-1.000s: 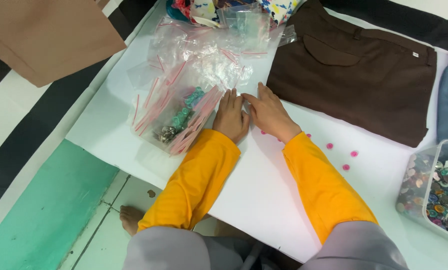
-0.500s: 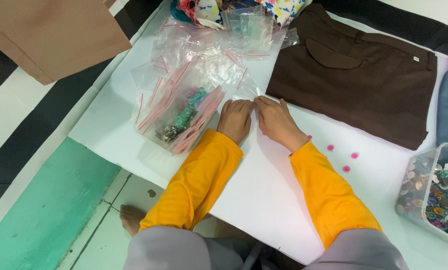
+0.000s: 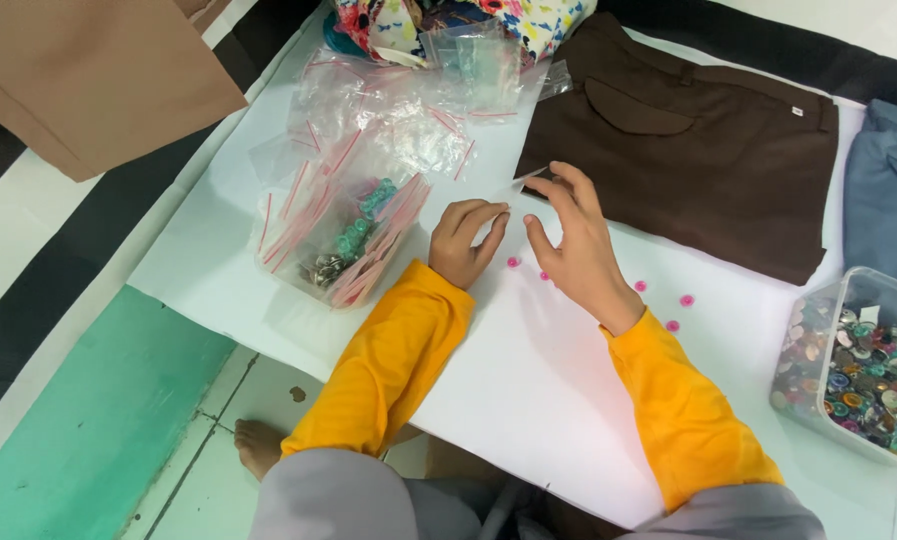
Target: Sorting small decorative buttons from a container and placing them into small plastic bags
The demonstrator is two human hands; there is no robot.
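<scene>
A person in orange sleeves works over a white sheet [image 3: 568, 400] spread on the floor, seen from above. The left hand [image 3: 465, 240] rests on the sheet with its fingers curled loosely inward, half closed, the fingertips pinching one edge of a small clear plastic bag [image 3: 516, 185]. The right hand [image 3: 578, 240] is raised just beside it, fingers spread and arched, thumb apart from the forefinger, its tips touching the same bag from the other side; the two hands are close together but do not touch. Small pink buttons [image 3: 513, 262] lie on the sheet under and between the hands, with more [image 3: 685, 300] scattered near the right wrist. Just left of the left hand sits a heap of clear zip bags [image 3: 343, 235] with red strips, some holding green and metal pieces. A folded brown garment [image 3: 688, 150] lies along the sheet's far edge, beyond the right hand. At the right edge stands a clear box of mixed buttons [image 3: 858, 365].
</scene>
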